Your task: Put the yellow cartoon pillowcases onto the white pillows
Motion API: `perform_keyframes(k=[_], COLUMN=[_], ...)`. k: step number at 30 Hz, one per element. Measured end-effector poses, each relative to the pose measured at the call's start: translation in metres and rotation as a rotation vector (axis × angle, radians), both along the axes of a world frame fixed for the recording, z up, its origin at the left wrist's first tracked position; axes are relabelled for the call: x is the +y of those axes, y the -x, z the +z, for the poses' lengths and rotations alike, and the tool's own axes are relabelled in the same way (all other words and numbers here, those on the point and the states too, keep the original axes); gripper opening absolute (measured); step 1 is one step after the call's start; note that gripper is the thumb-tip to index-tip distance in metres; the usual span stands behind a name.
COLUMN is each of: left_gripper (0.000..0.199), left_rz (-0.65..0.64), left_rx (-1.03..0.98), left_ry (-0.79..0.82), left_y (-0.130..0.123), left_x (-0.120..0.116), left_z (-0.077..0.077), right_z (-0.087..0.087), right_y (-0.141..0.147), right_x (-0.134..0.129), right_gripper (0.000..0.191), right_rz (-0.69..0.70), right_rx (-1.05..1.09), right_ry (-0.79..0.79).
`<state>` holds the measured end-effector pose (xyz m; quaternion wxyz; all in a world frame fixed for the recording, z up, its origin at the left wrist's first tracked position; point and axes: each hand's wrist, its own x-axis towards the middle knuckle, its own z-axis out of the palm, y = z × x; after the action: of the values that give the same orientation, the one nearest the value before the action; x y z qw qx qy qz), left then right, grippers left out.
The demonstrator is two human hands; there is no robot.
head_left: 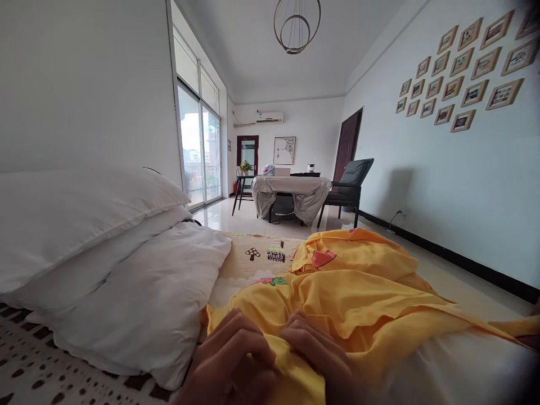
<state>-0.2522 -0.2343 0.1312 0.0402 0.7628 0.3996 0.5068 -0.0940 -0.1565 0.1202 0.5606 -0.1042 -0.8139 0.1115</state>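
Note:
A yellow quilt cover (358, 298) with fruit prints lies loose and rumpled across the bed. My left hand (236, 354) is closed on its near edge, fingers curled over the cloth. Just to the right, my right hand (314, 349) also grips that edge, with knuckles up. A short stretch of yellow cloth shows between the two hands and hangs toward me. White fabric (455, 360) shows under the cover at the lower right. Both thumbs are mostly hidden.
White pillows (93, 219) are stacked on the left, beside white crumpled bedding (160, 298). A beige printed sheet (248, 256) shows beyond the cover. Farther off stand a table (291, 184) draped in plastic and a dark chair (348, 183). The wall is to the right.

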Motion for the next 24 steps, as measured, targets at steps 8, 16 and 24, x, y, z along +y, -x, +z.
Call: perform_keyframes(k=[8, 16, 24], left_gripper=[0.023, 0.022, 0.036], left_rz=[0.054, -0.13, -0.157], left_rx=[0.188, -0.178, -0.5], left_ry=[0.107, 0.392, 0.496], left_y=[0.019, 0.035, 0.06], left_x=[0.033, 0.054, 0.037], left_z=[0.005, 0.008, 0.018], right_z=[0.012, 0.092, 0.135], right_y=[0.001, 0.007, 0.027], right_x=[0.005, 0.009, 0.014], right_gripper=[0.009, 0.027, 0.024], right_rz=[-0.259, -0.137, -0.101], right_rx=[0.23, -0.148, -0.499], right_ry=[0.402, 0.352, 0.28])
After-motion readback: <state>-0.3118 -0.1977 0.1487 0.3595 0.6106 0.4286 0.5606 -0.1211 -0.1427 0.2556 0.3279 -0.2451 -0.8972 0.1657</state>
